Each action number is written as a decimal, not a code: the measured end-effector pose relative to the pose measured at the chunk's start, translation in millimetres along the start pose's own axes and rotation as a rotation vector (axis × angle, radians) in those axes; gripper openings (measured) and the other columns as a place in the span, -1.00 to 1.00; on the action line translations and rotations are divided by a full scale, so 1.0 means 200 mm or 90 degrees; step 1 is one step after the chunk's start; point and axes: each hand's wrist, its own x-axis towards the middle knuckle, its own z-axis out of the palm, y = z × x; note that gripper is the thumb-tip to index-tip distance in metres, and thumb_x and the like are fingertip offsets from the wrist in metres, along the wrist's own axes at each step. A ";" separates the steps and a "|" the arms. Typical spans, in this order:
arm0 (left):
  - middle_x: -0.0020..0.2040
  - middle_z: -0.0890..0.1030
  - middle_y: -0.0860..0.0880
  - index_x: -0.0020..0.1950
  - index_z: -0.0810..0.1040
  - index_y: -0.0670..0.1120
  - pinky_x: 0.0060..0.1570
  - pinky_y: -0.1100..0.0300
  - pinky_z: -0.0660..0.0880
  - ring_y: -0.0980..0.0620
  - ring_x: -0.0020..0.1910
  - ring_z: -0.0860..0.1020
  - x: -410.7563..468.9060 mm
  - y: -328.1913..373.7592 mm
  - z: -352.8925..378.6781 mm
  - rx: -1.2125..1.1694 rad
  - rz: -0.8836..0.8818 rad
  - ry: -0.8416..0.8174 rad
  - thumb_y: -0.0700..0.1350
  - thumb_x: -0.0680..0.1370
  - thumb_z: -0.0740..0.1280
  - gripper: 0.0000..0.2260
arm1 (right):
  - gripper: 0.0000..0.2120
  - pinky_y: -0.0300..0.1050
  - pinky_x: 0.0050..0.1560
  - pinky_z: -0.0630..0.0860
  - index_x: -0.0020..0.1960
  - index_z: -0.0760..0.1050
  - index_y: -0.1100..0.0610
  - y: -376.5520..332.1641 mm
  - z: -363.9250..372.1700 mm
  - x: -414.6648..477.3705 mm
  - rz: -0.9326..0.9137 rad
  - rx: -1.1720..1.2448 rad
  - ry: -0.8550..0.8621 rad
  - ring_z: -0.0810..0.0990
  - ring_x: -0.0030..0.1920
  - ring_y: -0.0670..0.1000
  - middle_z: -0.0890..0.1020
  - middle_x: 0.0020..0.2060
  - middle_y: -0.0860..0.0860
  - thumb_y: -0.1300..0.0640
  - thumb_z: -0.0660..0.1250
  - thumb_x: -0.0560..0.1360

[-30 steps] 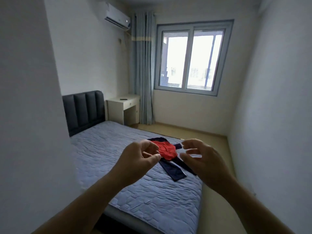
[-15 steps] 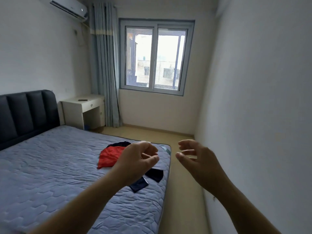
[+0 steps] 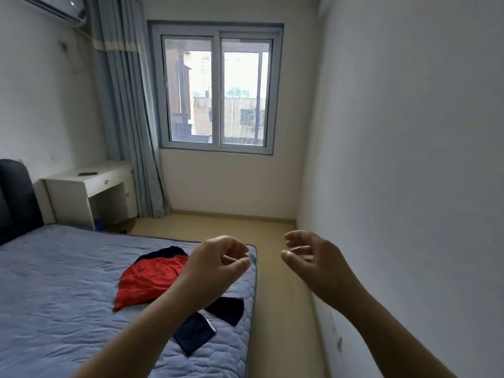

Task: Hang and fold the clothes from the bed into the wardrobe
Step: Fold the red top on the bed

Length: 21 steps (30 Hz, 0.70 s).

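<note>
As the left hand (image 3: 215, 268) hovers, red garment (image 3: 148, 279) beneath its grip, apart

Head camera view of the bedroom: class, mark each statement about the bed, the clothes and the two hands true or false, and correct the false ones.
1. A red garment lies on the bed. True.
2. The left hand grips the red garment. False: it holds nothing, its fingers loosely curled.
3. The curtain hangs left of the window. True.
4. The right hand holds a hanger. False: it holds nothing.
5. Folded clothes are stacked on the white desk. False: only a small dark object lies on it.
</note>
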 end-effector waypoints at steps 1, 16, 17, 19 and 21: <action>-0.13 0.65 0.14 -0.01 0.57 0.09 -0.08 0.29 0.58 0.27 -0.15 0.61 0.07 -0.02 0.01 0.006 0.001 0.002 -0.01 0.49 0.42 -0.89 | -0.65 -0.53 -0.23 0.46 0.24 0.48 0.06 0.03 0.01 0.05 0.003 -0.006 -0.004 0.55 -0.07 -0.23 0.56 0.01 -0.14 0.01 0.40 0.49; -0.17 0.66 0.10 -0.03 0.62 0.03 -0.18 0.37 0.55 0.23 -0.18 0.62 1.10 -0.27 0.58 -0.019 -0.055 0.008 -0.06 0.48 0.43 -0.91 | -0.68 -0.48 -0.18 0.50 0.22 0.50 0.06 0.86 -0.03 0.96 0.017 0.028 -0.026 0.59 -0.05 -0.19 0.59 -0.03 -0.13 0.04 0.40 0.49; -0.16 0.65 0.09 -0.02 0.62 0.01 -0.15 0.33 0.57 0.21 -0.17 0.62 1.17 -0.28 0.62 -0.019 -0.068 0.012 -0.06 0.48 0.43 -0.90 | -0.68 -0.46 -0.18 0.51 0.22 0.50 0.06 0.92 -0.03 1.03 0.017 0.031 -0.036 0.59 -0.06 -0.19 0.58 -0.04 -0.14 0.04 0.40 0.49; -0.14 0.65 0.09 0.00 0.62 -0.01 -0.10 0.26 0.60 0.19 -0.15 0.63 1.29 -0.29 0.68 -0.031 -0.090 0.023 -0.07 0.48 0.43 -0.89 | -0.69 -0.43 -0.15 0.53 0.21 0.50 0.05 1.03 -0.03 1.16 0.014 0.038 -0.055 0.59 -0.07 -0.20 0.58 -0.05 -0.17 0.03 0.41 0.49; -0.14 0.66 0.08 -0.01 0.62 -0.02 -0.08 0.23 0.60 0.17 -0.14 0.63 1.41 -0.32 0.74 -0.042 -0.109 0.037 -0.09 0.48 0.43 -0.90 | -0.70 -0.40 -0.13 0.55 0.20 0.50 0.03 1.14 -0.03 1.30 0.010 0.044 -0.072 0.60 -0.08 -0.21 0.59 -0.06 -0.18 0.02 0.41 0.49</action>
